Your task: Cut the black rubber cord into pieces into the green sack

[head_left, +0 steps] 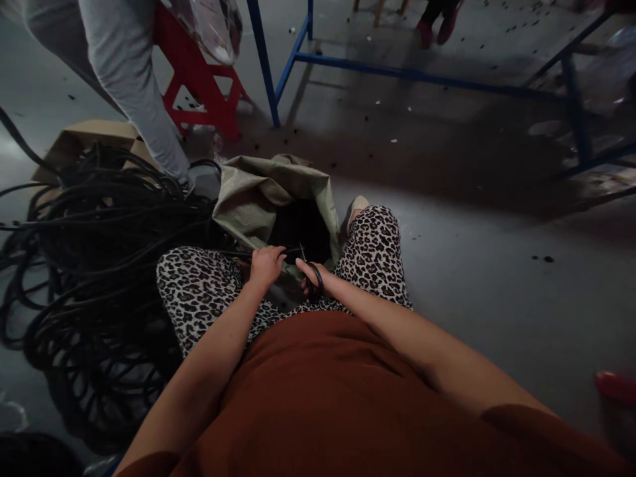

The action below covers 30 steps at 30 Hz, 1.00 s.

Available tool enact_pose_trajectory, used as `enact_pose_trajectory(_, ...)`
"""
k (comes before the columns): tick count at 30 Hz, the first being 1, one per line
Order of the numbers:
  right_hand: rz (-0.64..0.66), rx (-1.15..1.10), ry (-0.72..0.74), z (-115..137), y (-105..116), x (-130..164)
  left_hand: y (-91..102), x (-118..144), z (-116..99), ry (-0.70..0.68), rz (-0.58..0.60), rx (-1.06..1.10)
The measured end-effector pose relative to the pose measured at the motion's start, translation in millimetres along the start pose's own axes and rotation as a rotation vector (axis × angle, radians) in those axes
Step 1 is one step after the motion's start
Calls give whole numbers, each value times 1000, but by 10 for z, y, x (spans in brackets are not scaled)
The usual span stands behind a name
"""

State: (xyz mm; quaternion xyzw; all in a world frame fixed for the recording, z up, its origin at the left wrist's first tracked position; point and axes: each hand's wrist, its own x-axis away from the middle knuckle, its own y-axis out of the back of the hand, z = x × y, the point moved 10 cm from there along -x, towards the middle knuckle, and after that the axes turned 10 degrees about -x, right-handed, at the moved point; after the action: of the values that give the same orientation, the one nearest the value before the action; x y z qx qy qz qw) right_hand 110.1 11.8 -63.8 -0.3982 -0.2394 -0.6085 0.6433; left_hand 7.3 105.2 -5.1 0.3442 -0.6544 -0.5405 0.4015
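Observation:
My left hand is closed around a black rubber strip, which runs in from the left across my knee. A short end of the strip sticks out past my fingers. In my right hand is a pair of scissors with black handles, its blades pointing up beside the strip's end. Whether the blades touch the strip I cannot tell. Both hands are over the near rim of a pale green woven sack, standing between my knees with its mouth wide. Dark material lies inside, too dim to make out.
A large tangle of black strips lies on the left, partly over a cardboard box. A person's grey-trousered leg stands behind it, near a red stool. A blue metal frame crosses the back. Small black bits dot the floor.

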Motion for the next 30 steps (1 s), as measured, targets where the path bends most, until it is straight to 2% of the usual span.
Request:
enact_pose_trajectory(15, -21, 26, 2, 30, 35, 13, -90, -11, -26, -68, 73, 25)
enact_pose_trajectory(22, -104, 43, 74, 78, 136, -19, -6, -27, 45, -44, 19, 11)
enact_pose_trajectory(26, -138, 83, 117, 85, 187, -61, -27, -26, 35, -40, 48, 4)
enact_pose_trajectory(30, -170, 170, 103, 55, 230, -97, -36, -21, 27, -28, 62, -31)
